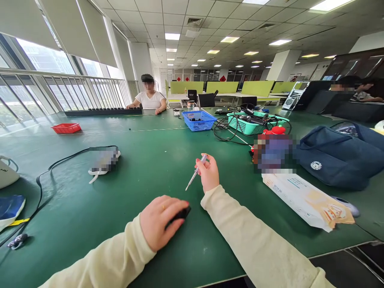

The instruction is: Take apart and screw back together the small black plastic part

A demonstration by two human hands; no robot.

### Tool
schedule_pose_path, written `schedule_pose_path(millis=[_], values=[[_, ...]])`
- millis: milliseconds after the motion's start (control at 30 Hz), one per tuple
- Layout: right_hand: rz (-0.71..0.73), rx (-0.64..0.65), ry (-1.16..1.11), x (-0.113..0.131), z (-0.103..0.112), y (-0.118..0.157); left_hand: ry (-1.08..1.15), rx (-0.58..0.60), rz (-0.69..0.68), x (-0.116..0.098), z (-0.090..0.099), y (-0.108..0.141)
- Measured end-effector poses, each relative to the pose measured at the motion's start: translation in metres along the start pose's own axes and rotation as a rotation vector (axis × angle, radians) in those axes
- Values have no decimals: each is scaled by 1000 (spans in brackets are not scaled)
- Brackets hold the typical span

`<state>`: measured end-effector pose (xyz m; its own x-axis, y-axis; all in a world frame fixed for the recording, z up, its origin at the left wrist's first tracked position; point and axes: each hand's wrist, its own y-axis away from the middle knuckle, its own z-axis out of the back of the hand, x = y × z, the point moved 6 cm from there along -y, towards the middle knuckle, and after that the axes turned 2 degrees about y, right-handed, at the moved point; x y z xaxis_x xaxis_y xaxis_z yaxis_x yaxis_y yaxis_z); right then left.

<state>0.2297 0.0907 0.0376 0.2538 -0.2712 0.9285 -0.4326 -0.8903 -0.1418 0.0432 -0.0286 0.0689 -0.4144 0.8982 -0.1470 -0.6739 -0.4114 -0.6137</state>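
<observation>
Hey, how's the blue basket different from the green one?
The blue basket holds small black things low inside; the green basket is piled with cables, some spilling over its rim. The green basket looks wider than the blue basket. Both have openwork sides and stand on the table.

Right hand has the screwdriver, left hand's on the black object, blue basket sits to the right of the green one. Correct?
No, the basket order is flipped: the head view shows the blue basket to the left of the green basket. The rest is right: right hand has the screwdriver, left hand is on the black object.
</observation>
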Motion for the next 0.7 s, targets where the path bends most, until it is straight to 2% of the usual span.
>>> schedule_pose_path(millis=[67,133,233,533,700], values=[[18,-72,5,3,6,-3,12,5,212,31,-13,-5],[16,-142,-2,5,13,-6,5,53,268,48,-26,-5],[5,-181,-29,6,17,-7,7,108,288,59,-38,-1],[40,-6,-26,9,1,6,121,72,555,79,-39,10],[80,142,20,13,-10,16,118,182,667,85,-39,8]])
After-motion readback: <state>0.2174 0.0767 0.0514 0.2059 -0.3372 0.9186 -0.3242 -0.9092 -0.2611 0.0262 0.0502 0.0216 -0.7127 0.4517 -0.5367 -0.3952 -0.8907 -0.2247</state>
